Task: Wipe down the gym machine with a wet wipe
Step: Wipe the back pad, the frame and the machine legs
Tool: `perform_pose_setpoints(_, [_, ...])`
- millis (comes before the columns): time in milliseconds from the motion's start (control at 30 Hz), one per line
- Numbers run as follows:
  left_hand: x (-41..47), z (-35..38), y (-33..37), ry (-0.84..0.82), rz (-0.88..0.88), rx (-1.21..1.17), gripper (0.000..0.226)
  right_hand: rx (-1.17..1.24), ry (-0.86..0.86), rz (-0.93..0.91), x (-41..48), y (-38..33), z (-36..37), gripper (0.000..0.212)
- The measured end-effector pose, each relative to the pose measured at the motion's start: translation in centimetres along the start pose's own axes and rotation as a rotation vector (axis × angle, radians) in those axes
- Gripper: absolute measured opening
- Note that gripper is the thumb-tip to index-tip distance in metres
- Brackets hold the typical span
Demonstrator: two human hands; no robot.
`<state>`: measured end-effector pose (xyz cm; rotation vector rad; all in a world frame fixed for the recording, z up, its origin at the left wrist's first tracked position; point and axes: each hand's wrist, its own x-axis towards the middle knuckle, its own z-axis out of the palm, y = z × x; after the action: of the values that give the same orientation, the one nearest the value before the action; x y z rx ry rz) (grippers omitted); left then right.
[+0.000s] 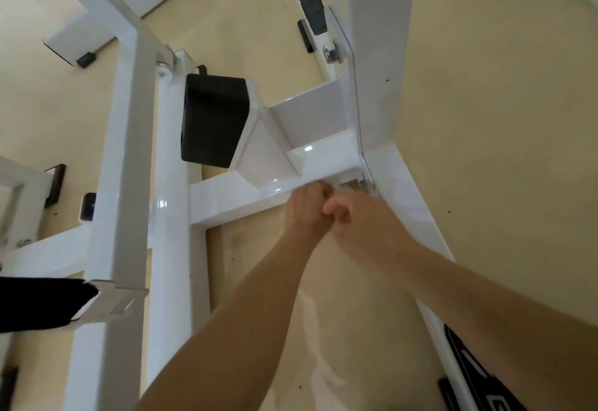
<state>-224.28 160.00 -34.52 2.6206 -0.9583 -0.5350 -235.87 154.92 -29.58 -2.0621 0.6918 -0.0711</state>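
From the head view we looked down through the white frame of the machine (129, 164) to the beige floor (492, 126). Both bare forearms reached forward and the two hands met at the near edge of a glossy crossbar (233, 197), close to where it joined a slanted white leg (417, 203) at a bolt (360, 181).

The left hand (305, 208) was balled up with its knuckles upward, touching the crossbar's edge. Its fingers were curled under, and we could not tell whether they held anything. The right hand (356, 219) pressed against the left, its thumb tucked in and its fingers curled forward. A pale, blurred scrap, the wipe (343, 188), showed just past those fingers, pinched against the crossbar right beside the bolt. Most of it was hidden by the hands.

Behind the crossbar stood a boxy white bracket (310, 119), and to its left a black pad (213, 121) sat tilted against a round white post (170, 158). Farther back, a grey footplate (312, 9) with an orange strip lay near a wide white upright (378, 54). Another black pad (38, 304) jutted in at the lower left edge, and dark cloth with white lettering (479, 378) showed at the bottom right.
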Motion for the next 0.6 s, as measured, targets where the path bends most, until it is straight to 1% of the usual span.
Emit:
perform_pose_setpoints(67, [-0.9,-1.0,-2.0,0.072,-0.131,-0.095,0.019,0.048,-0.058,-0.025,1.1,0.0,-0.3,0.028])
perform_pose_setpoints(167, [-2.2,-3.0,-7.2,0.157,-0.373,-0.120,0.024,0.135,-0.048,0.027,1.5,0.9,-0.3,0.024])
perform_pose_setpoints(233, [-3.0,-5.0,-10.1,0.144,-0.495,-0.093,0.019,0.174,-0.031,0.072,1.4,1.4,0.6,0.021])
perform_pose_setpoints(300, [-3.4,-6.5,-11.5,0.086,-0.593,-0.055,0.010,0.137,-0.037,0.084,1.4,1.5,2.1,0.017])
perform_pose_setpoints(333, [-3.3,-6.6,-11.9,0.066,-0.620,-0.028,0.011,0.158,-0.047,0.084,1.4,1.5,2.8,0.016])
perform_pose_setpoints(400, [-3.2,-6.3,-11.9,0.061,-0.625,0.012,0.022,0.207,-0.087,0.076,1.3,1.3,3.6,0.023])
perform_pose_setpoints(467, [-3.5,-5.5,-10.6,0.090,-0.548,0.043,0.026,0.242,-0.099,0.068,1.2,1.2,4.2,0.029])
perform_pose_setpoints(567, [-3.4,-4.9,-7.7,0.105,-0.380,-0.009,0.023,0.262,-0.118,0.054,1.4,1.4,4.6,0.031])
perform_pose_setpoints(600, [-3.1,-5.1,-7.0,0.091,-0.370,-0.034,0.021,0.288,-0.132,0.062,1.3,1.4,4.7,0.030])
